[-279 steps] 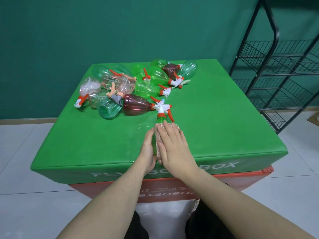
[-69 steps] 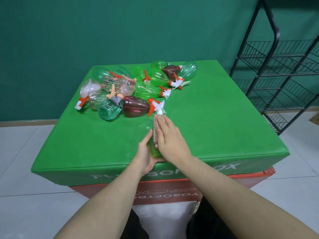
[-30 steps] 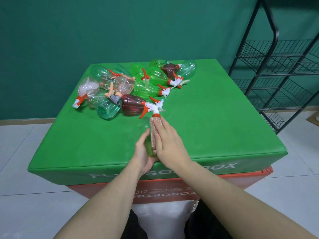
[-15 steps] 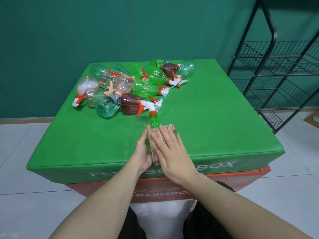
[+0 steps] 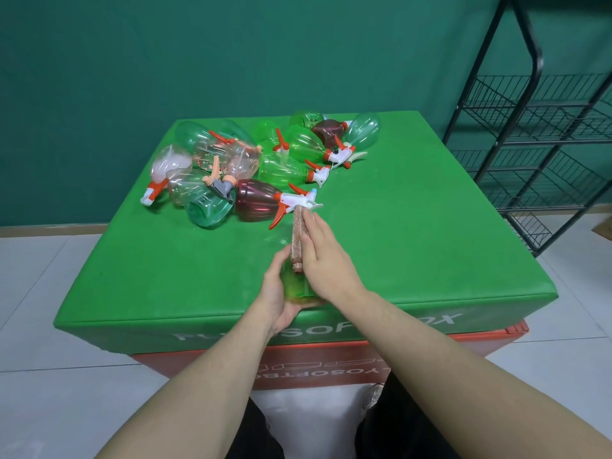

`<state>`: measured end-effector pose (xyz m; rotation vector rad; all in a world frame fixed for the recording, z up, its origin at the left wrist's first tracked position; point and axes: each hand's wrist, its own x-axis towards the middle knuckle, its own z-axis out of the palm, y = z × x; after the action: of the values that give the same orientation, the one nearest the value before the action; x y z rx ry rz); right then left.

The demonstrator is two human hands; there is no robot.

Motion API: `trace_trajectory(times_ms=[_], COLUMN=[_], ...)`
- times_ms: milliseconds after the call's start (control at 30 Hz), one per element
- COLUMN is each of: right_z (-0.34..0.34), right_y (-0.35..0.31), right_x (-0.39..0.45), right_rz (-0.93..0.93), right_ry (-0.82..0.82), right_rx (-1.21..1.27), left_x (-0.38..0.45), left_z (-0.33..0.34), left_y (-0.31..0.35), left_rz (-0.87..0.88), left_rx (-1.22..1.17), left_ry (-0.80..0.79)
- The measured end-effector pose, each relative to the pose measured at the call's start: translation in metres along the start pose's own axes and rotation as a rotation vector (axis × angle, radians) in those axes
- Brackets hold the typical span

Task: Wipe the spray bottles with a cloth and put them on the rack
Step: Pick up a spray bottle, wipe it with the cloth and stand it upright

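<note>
A green spray bottle (image 5: 295, 287) lies near the front edge of the green box (image 5: 414, 246), its white and orange spray head (image 5: 295, 203) pointing away from me. My left hand (image 5: 276, 294) cups and grips the bottle's base from the left. With fingers laid straight, my right hand (image 5: 323, 253) presses a brown cloth (image 5: 298, 235) against the bottle's upper side and neck. The cloth hides most of the neck. At the far right stands the black wire rack (image 5: 533, 104) with bare shelves.
Several spray bottles, green, clear and dark red, lie in a pile (image 5: 251, 167) on the back left of the box. A dark red one (image 5: 255, 201) touches the held bottle's spray head. White tiled floor (image 5: 49, 376) surrounds the box.
My right hand has slid the cloth up from the bottle's belly toward its neck and turned onto its side. The bottle's trigger now points left.
</note>
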<state>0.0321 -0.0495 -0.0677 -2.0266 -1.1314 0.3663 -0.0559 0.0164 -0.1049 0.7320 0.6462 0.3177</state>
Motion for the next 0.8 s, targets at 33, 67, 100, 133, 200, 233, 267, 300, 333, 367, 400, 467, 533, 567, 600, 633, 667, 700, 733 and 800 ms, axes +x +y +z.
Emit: trace_trajectory(times_ms=[33,67,100,133,200,233,267,300,333,367,400,467,533,567,600,633,667,700,733,800], right_z=[0.001,0.004,0.006,0.009,0.013,0.015,0.016,0.017,0.018,0.018,0.017,0.013,0.006,0.001,-0.004,-0.010,-0.017,-0.025,-0.031,-0.042], right_y=[0.000,0.001,0.002,0.005,0.011,0.014,0.018,0.021,0.023,0.026,0.030,0.035,0.036,0.034,0.031,0.028,0.025,0.021,0.019,0.017], right_x=[-0.002,-0.004,-0.007,-0.012,-0.023,-0.029,-0.036,-0.042,-0.047,-0.052,-0.055,-0.058,-0.056,-0.054,-0.052,-0.048,-0.044,-0.041,-0.037,-0.030], right_rz=[-0.005,-0.017,-0.033,-0.050,-0.091,-0.115,-0.139,-0.162,-0.178,-0.192,-0.211,-0.264,-0.319,-0.332,-0.333,-0.320,-0.295,-0.260,-0.222,-0.147], right_ry=[0.011,0.020,0.025,0.025,0.024,0.026,0.028,0.026,0.020,0.018,0.029,0.076,0.122,0.141,0.164,0.192,0.225,0.250,0.265,0.276], right_rx=[0.001,0.005,0.009,0.007,-0.029,-0.058,-0.091,-0.126,-0.160,-0.193,-0.221,-0.245,-0.198,-0.160,-0.123,-0.083,-0.036,0.024,0.092,0.206], left_x=[0.001,0.002,0.002,0.001,0.000,-0.001,-0.002,-0.002,-0.003,-0.004,-0.005,-0.008,-0.011,-0.013,-0.013,-0.013,-0.014,-0.014,-0.015,-0.017], left_z=[-0.001,-0.001,-0.001,-0.001,0.002,0.003,0.004,0.004,0.005,0.007,0.009,0.015,0.025,0.030,0.034,0.038,0.042,0.044,0.046,0.050], left_y=[-0.001,-0.002,-0.002,-0.002,-0.001,0.000,0.001,0.001,0.001,0.001,0.001,0.002,0.005,0.006,0.007,0.008,0.008,0.009,0.009,0.011], left_rz=[0.007,0.008,0.006,0.002,-0.009,-0.015,-0.018,-0.018,-0.022,-0.025,-0.026,-0.023,-0.023,-0.016,-0.003,0.014,0.030,0.043,0.051,0.064], left_rx=[-0.006,-0.016,-0.026,-0.035,-0.047,-0.049,-0.046,-0.034,-0.019,-0.008,-0.004,-0.013,-0.013,0.004,0.027,0.055,0.078,0.086,0.080,0.049], left_ry=[0.009,0.014,0.023,0.032,0.037,0.037,0.038,0.038,0.035,0.025,0.009,-0.018,-0.043,-0.058,-0.076,-0.097,-0.114,-0.132,-0.157,-0.198])
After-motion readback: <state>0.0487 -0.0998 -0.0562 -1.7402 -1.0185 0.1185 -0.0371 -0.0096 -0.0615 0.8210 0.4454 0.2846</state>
